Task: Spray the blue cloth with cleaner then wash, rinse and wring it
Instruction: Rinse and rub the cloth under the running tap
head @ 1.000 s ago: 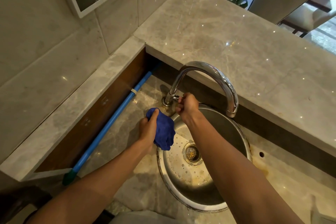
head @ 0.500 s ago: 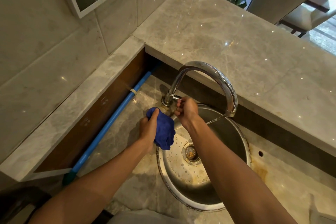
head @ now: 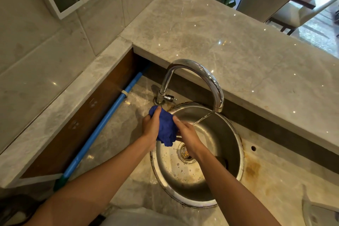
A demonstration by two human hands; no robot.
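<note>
I hold the bunched blue cloth [head: 166,130] between both hands over the left rim of the sink [head: 240,154]: my left hand [head: 151,127] grips its left side, my right hand [head: 185,134] pinches its right. Water [head: 202,118] runs from the faucet [head: 211,80] just beside my right hand.

Bare forearms, no sleeves; hands [head: 170,130] ungloved, ringless.

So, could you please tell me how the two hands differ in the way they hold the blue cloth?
The left hand wraps the blue cloth from the left, thumb on top; the right hand grips its right side. The left hand is outside the sink rim, the right hand over the basin. Both hold the cloth.
</note>
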